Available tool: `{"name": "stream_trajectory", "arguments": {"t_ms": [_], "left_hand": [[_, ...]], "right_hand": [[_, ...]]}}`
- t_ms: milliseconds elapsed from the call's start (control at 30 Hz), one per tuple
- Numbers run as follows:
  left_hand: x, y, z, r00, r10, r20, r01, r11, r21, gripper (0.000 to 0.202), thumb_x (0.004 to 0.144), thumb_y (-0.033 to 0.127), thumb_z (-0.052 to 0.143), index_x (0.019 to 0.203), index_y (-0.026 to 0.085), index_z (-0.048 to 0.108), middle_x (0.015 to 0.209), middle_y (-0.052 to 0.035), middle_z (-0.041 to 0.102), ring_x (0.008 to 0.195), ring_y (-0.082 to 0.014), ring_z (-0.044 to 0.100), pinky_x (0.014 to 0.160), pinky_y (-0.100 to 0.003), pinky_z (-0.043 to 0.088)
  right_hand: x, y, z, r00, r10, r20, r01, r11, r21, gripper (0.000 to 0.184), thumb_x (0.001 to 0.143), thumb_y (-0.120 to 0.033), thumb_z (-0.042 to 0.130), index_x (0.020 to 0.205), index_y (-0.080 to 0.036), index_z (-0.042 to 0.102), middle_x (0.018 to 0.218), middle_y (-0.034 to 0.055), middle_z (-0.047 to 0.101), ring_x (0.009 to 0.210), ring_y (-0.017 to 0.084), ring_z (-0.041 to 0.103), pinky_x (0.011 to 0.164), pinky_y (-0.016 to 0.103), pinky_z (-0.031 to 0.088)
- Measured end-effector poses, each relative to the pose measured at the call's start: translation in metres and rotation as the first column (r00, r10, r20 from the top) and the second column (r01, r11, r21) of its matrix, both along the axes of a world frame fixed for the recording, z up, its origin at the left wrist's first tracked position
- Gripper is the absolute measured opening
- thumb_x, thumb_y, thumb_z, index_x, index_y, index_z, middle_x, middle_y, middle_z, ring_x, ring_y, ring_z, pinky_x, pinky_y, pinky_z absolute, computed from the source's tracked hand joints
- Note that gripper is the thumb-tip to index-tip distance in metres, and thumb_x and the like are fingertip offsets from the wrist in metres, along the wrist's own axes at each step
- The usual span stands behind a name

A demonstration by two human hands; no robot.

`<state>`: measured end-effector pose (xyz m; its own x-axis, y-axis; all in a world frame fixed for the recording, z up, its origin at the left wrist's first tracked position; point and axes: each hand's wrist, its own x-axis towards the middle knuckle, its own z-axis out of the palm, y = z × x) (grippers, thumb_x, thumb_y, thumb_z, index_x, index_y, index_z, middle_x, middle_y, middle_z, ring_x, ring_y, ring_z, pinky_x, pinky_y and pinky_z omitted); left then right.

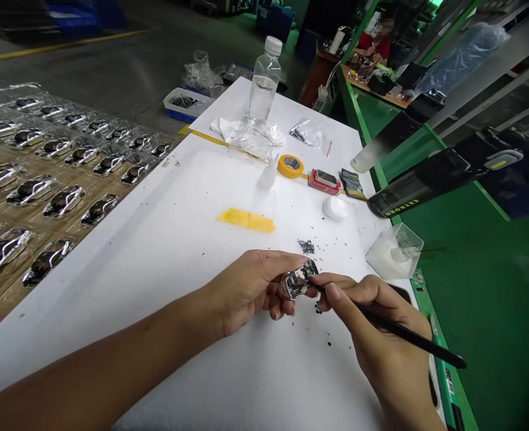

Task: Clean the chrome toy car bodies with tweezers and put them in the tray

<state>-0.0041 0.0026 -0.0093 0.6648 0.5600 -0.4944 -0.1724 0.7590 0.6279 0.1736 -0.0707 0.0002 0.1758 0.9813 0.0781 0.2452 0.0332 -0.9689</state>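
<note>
Head | left hand (251,287) grip pinches chrome part (297,281) | right hand (372,323) grip holds black stick (403,335)

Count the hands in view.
2. The left hand holds a small chrome part above the white table; the right hand holds a thin black stick against it. A far-off person may have hands hidden.

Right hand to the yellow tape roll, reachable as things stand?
Probably yes. The right hand has bare white table ahead up to the yellow tape roll, only black crumbs between. But its fingers are pinching a black tool, so gripping the roll looks awkward.
</note>
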Motion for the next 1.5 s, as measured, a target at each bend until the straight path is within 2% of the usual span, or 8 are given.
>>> {"name": "stream_trajectory", "arguments": {"t_ms": [200,333,500,633,800,1033,1500], "left_hand": [[0.0009,0.0005,-0.0029,1.0,0.019,-0.003,-0.019,1.0,-0.013,0.03,0.09,0.042,0.069,0.098,0.014,0.073,0.078,-0.0017,0.07,0.05,-0.0051,0.056,0.045,-0.018,0.035],[0.0012,-0.0001,-0.0027,1.0,0.018,-0.005,-0.018,1.0,-0.009,0.03,0.089,0.043,0.07,0.096,0.014,0.073,0.083,-0.0032,0.072,0.05,-0.0049,0.056,0.046,-0.018,0.035],[0.0019,0.0003,-0.0021,1.0,0.018,-0.005,-0.018,1.0,-0.009,0.028,0.088,0.041,0.072,0.092,0.013,0.072,0.078,-0.0024,0.07,0.048,-0.005,0.055,0.045,-0.019,0.034],[0.0016,0.0004,-0.0027,1.0,0.019,0.009,-0.019,1.0,-0.009,0.029,0.087,0.041,0.073,0.086,0.012,0.071,0.068,0.002,0.063,0.048,-0.0049,0.055,0.045,-0.019,0.033],[0.0018,-0.0003,-0.0021,1.0,0.023,-0.001,-0.023,1.0,-0.007,0.032,0.086,0.043,0.075,0.087,0.011,0.071,0.067,0.0022,0.061,0.048,-0.0057,0.056,0.044,-0.019,0.033],[0.002,0.0005,-0.0013,1.0,0.019,-0.002,-0.019,1.0,-0.006,0.031,0.085,0.043,0.075,0.088,0.012,0.071,0.067,0.0021,0.062,0.048,-0.0058,0.056,0.044,-0.018,0.034],[-0.0003,-0.0012,-0.0017,1.0,0.013,-0.008,-0.013,1.0,0.0,0.034,0.085,0.044,0.074,0.098,0.012,0.072,0.073,-0.0011,0.065,0.05,-0.0066,0.057,0.046,-0.018,0.034]], "right_hand": [[0.0029,-0.0019,-0.004,1.0,-0.003,0.026,0.004,0.999,-0.038,0.016,0.088,-0.023,0.077,0.074,-0.024,0.07,0.094,0.0016,0.08,0.085,0.017,0.076,0.08,0.025,0.064],[0.0042,-0.0031,-0.0085,1.0,-0.012,-0.028,0.011,0.998,-0.055,0.013,0.086,-0.022,0.079,0.077,-0.024,0.071,0.1,0.0043,0.079,0.084,0.019,0.075,0.08,0.031,0.065],[0.0018,-0.0015,-0.008,0.996,-0.03,-0.081,0.027,0.999,-0.048,0.014,0.085,-0.021,0.079,0.074,-0.023,0.071,0.097,0.0051,0.079,0.077,0.018,0.075,0.076,0.031,0.065],[0.0009,-0.0004,-0.0074,0.998,-0.05,-0.045,0.047,0.997,-0.069,0.014,0.084,-0.024,0.081,0.073,-0.023,0.072,0.095,0.0054,0.079,0.08,0.019,0.075,0.079,0.032,0.064],[0.0015,-0.0017,-0.0065,0.998,-0.06,-0.019,0.059,0.996,-0.071,0.015,0.083,-0.026,0.082,0.072,-0.023,0.072,0.093,0.0053,0.079,0.081,0.02,0.075,0.079,0.032,0.064],[-0.001,-0.0031,-0.0029,0.996,-0.068,0.054,0.071,0.996,-0.055,0.014,0.083,-0.026,0.081,0.072,-0.024,0.073,0.093,0.0041,0.079,0.076,0.018,0.075,0.07,0.026,0.064],[-0.0036,-0.0031,-0.002,0.997,-0.081,0.012,0.082,0.995,-0.053,0.016,0.083,-0.026,0.081,0.072,-0.024,0.071,0.095,0.002,0.079,0.073,0.013,0.073,0.071,0.021,0.063]]}}
